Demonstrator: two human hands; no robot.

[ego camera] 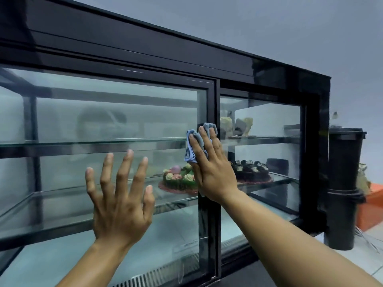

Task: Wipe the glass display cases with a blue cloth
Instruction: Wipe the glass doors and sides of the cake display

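Crumpled blue cloth point(194, 145) lies flat against the black-framed glass display case point(116, 112), at the sliding door's right edge, pinned under the right hand point(211, 168), fingers point(204, 135) together over it. Left of the cloth, the left hand point(122, 204) is held up to the glass, fingers point(124, 168) spread apart. Behind the cloth sits a green decorated cake point(178, 179); right of it, a dark chocolate cake point(251, 171).

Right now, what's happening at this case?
A person is wiping a glass display case. The right hand presses a bunched blue cloth against the door frame's edge. The left hand is spread open over the glass beside it. Two cakes sit on a shelf inside.
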